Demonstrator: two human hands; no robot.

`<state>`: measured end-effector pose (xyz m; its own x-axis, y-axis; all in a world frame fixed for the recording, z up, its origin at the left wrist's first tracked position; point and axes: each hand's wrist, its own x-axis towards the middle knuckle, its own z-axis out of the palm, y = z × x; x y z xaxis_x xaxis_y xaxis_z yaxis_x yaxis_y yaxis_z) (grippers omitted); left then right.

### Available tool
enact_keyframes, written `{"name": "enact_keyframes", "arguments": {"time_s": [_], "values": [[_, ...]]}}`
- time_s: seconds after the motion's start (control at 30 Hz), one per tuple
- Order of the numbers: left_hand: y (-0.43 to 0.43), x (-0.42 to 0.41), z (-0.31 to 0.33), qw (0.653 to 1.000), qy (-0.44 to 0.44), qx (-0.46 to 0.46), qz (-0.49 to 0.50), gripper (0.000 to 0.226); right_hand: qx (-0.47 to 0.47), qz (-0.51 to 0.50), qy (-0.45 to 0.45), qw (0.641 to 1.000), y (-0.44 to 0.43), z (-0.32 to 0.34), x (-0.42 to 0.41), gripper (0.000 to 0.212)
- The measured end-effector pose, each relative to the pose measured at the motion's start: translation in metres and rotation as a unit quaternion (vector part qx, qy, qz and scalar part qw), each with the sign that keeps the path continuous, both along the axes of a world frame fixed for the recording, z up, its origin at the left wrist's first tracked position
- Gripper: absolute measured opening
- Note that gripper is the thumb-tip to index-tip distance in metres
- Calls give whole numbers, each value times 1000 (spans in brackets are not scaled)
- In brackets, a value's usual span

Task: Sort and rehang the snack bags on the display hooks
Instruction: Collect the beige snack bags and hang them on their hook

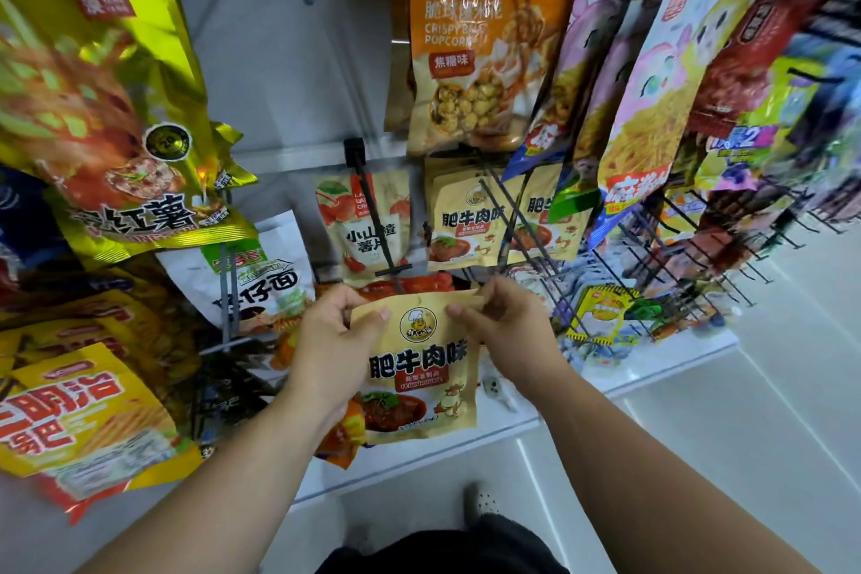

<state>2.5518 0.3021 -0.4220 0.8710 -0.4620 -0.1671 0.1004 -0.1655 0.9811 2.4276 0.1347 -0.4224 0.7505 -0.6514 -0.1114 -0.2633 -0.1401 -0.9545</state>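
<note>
Where it is: the tan beef bag (421, 368) is off the rack, held face-out in the air just below the hooks and above the white ledge (652, 382).

Why held like that: both hands have it by the top edge, 1 per corner. My guess is that keeps the header strip flat and taut so the hang hole can be lined up with a prong. I can't actually make out the hole from here.

Left hand: the left hand (326, 350) pinches the top-left corner, thumb on the printed front, the other fingers tucked behind the bag.

Right hand: the right hand (503, 326) pinches the top-right corner with its fingertips, thumb in front. So neither hand is slack, both are clamped on the same bag.

Where it probably goes: 2 stacks of matching tan bags (466, 224) hang right above, so sorting-wise that's the obvious home.

Hook: a black wire hook (505, 219) juts out past those stacks, its tip close above the held bag but not touching it.

Neighbours: the hawthorn chips bag (363, 228) hangs just left of the tan ones, and the popcorn bag (484, 37) hangs over them.

Behind it: an orange-red bag (345, 438) peeks out below the left hand. Can't tell if that hand is holding it too.

Watch for: the prongs are packed tight, so it'd be easy to snag the wrong one.
</note>
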Motion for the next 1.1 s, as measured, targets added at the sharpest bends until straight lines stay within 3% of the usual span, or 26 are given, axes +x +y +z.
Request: {"name": "enact_keyframes", "arguments": {"time_s": [0.1,0.27,0.43,0.6,0.73,0.87,0.97,1.1], "values": [[-9,-9,-1,1000,25,-13,2,35,9,-20,-13,1000,-18,1,-15,38],[-36,-34,2,998,32,-34,30,29,3,57,8,998,-38,6,-34,54],[-59,-64,0,998,26,-30,58,44,-42,112,54,991,-60,-1,-50,49],[-76,-92,-6,996,12,-2,89,40,-66,150,66,984,-103,-17,-73,41],[-109,-118,-5,993,27,20,116,38,-26,159,67,985,-141,-21,-90,48],[-136,-133,-1,992,64,-3,108,38,83,133,40,987,-163,-17,-110,33],[-150,-145,-2,990,106,-21,95,20,91,111,33,989,-173,-23,-125,26],[-161,-155,-7,989,125,-17,73,23,110,70,3,991,-175,-23,-142,10]]}}
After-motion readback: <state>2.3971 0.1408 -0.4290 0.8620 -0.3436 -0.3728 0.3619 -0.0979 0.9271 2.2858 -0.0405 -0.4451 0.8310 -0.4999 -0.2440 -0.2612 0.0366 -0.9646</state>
